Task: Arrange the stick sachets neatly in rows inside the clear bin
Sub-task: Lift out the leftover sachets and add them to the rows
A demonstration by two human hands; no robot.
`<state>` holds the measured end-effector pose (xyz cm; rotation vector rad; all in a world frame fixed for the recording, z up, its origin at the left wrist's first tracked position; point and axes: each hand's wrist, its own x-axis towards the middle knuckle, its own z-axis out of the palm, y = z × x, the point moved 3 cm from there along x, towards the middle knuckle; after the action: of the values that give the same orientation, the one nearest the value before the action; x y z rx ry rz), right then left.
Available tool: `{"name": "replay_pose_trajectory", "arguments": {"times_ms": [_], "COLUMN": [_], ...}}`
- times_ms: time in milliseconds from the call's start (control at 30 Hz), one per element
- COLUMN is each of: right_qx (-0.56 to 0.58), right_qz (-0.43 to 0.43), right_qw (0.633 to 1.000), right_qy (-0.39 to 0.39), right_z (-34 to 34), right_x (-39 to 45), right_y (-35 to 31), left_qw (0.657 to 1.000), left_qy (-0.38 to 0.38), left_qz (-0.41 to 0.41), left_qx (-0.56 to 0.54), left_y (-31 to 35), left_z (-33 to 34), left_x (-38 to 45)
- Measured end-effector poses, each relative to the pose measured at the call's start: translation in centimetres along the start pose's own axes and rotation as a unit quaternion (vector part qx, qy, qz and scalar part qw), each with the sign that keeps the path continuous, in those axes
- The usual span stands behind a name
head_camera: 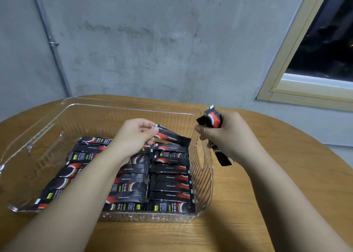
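wooden table (248,204), concrete wall (152,41), window (324,47) | clear bin (107,108) holds rowed black-red sachets (170,183) | left hand (133,133) pinches one sachet (172,136) | right hand (225,135) grips spare sachets (213,120)

The stick sachets (170,206) carry small print and yellow labels, too blurred to read.

Clear bin (107,106) on wooden table (267,204), sachets in rows (170,177) w/in. Left hand (133,133) pinches one sachet (172,136) over the rows, pointing 4 o'clock. Right hand (223,135) at 3 o'clock, outside bin wall, grips sachet bundle (214,120).
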<state>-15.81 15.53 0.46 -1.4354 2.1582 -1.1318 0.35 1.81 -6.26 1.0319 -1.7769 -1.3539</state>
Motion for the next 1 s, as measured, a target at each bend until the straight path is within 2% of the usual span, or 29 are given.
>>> {"name": "replay_pose_trajectory", "arguments": {"times_ms": [167,333,567,733,867,1000], "right_qx": [-0.012,-0.046,-0.043,-0.035,-0.031,-0.030], "right_qz": [-0.004,-0.012,-0.025,-0.029,-0.031,-0.034], "right_qw": [1.000,0.999,0.999,0.999,0.999,0.999], "right_qy": [0.012,0.015,0.016,0.019,0.021,0.024], "right_z": [0.5,0.8,0.7,0.8,0.8,0.9], "right_x": [0.5,0.6,0.4,0.3,0.2,0.3], "right_y": [0.8,1.4,1.5,1.5,1.5,1.4], "left_qw": [0.995,0.989,0.981,0.971,0.979,0.985], "left_qy": [0.037,0.027,0.024,-0.005,-0.007,0.043], "left_qz": [-0.090,-0.143,-0.150,-0.151,-0.181,-0.161], "left_qx": [0.027,0.023,0.119,0.184,0.097,0.053], "left_y": [-3.2,-4.2,-4.1,-3.5,-3.8,-3.7], "left_z": [0.9,2.3,2.7,2.6,2.0,1.2], "left_x": [1.8,2.8,2.9,2.9,3.3,3.7]}}
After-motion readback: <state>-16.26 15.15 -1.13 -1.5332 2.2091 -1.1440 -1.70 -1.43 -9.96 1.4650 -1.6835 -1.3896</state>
